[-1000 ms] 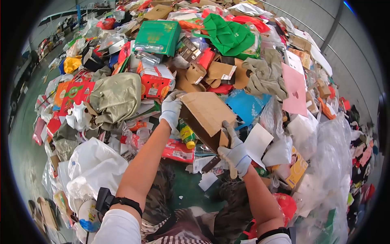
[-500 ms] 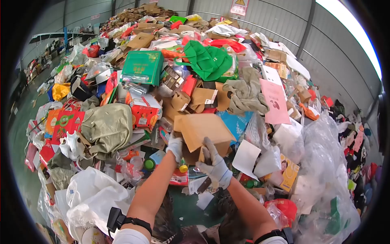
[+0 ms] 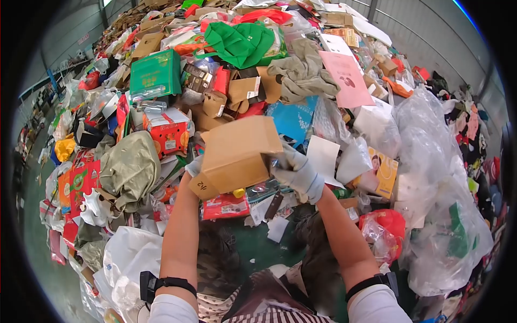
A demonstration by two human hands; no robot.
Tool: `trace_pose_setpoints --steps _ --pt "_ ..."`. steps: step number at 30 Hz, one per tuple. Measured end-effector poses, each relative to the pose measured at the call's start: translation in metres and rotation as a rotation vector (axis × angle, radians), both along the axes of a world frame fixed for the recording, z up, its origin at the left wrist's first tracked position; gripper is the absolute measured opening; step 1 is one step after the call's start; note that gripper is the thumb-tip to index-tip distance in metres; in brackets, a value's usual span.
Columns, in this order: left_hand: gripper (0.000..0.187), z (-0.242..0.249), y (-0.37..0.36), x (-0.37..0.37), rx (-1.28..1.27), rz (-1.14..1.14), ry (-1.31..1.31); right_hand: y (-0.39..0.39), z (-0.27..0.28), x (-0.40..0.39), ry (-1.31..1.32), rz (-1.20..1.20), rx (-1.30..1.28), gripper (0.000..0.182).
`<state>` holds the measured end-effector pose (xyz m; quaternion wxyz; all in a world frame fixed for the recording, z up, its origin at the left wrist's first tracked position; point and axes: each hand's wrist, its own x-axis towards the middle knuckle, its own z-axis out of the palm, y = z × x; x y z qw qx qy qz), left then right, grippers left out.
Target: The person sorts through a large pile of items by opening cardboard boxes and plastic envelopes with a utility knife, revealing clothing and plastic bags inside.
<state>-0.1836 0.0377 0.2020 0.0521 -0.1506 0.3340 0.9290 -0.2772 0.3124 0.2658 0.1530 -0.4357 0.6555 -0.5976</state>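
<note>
A brown cardboard box [image 3: 242, 145] is held up in front of me, tilted, with a flap hanging at its lower left. Small dark handwriting shows on that flap. My left hand [image 3: 194, 166], in a pale glove, grips the box's left side, its fingers mostly hidden behind the cardboard. On the opposite side my right hand [image 3: 299, 175], gloved too, is closed on the right edge. Below the box lie a red packet [image 3: 226, 206] and a yellow cap [image 3: 238, 192].
A large heap of mixed waste surrounds me. It includes a green box [image 3: 155, 74], a green bag [image 3: 239, 44], an olive cloth bag [image 3: 129, 169], a pink sheet [image 3: 346, 79], a yellow printed box [image 3: 379, 173] and clear plastic film [image 3: 431, 156]. Green floor [image 3: 264, 247] shows near my legs.
The cardboard box has been turned, so its long side and a marked flap now face me. Both hands have shifted around it, the right onto its edge. The view has tilted down.
</note>
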Motion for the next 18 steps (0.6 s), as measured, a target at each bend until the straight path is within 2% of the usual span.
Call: trace_pose_setpoints --steps 1,2,4,5,6,7,9,10,11,12,14,15,16,17,18 --pt "0.034 0.000 0.002 0.002 0.038 0.015 0.001 0.001 0.004 0.003 0.225 0.007 0.080 0.045" --pt "0.033 0.001 0.005 0.004 0.077 0.031 0.003 0.001 0.009 0.008 0.224 0.011 0.076 0.045" --pt "0.033 0.011 0.018 0.010 0.034 0.055 0.055 -0.001 0.011 0.016 0.180 0.020 0.294 0.042" --pt "0.033 0.016 0.023 0.012 -0.007 0.074 0.109 -0.011 -0.005 0.011 0.229 0.090 0.037 0.040" --pt "0.033 0.014 0.018 0.006 -0.009 0.074 0.106 -0.005 -0.009 0.009 0.226 0.090 0.035 0.040" --pt "0.033 0.006 0.007 -0.006 -0.032 -0.020 0.078 0.004 0.012 0.018 0.024 0.136 0.242 0.040" --pt "0.032 -0.018 -0.018 -0.020 -0.175 -0.114 0.077 0.014 0.011 0.008 -0.156 0.311 0.369 0.044" --pt "0.031 -0.029 -0.030 -0.023 -0.302 -0.103 0.094 0.011 0.006 0.009 -0.244 0.208 0.308 0.042" --pt "0.027 -0.031 -0.035 -0.024 -0.233 -0.074 0.058 0.008 0.001 0.011 -0.327 0.106 0.236 0.041" --pt "0.034 -0.038 -0.037 -0.027 -0.263 -0.023 0.034 0.005 -0.008 0.000 -0.111 0.055 0.292 0.037" --pt "0.048 -0.043 -0.028 -0.037 -0.330 0.134 -0.047 -0.001 0.008 0.006 -0.230 -0.253 0.191 0.033" --pt "0.056 -0.042 -0.020 -0.043 -0.348 0.206 -0.074 -0.001 -0.012 -0.008 -0.170 -0.260 0.117 0.035" --pt "0.056 -0.038 -0.013 -0.043 -0.347 0.253 -0.078 0.000 -0.012 -0.013 0.024 -0.320 0.208 0.036" --pt "0.047 -0.026 -0.001 -0.043 -0.319 0.327 -0.023 -0.001 -0.034 -0.024 0.041 -0.361 0.058 0.033" --pt "0.041 -0.011 0.013 -0.042 -0.291 0.391 0.034 -0.001 -0.036 -0.025 -0.086 -0.345 0.030 0.030"
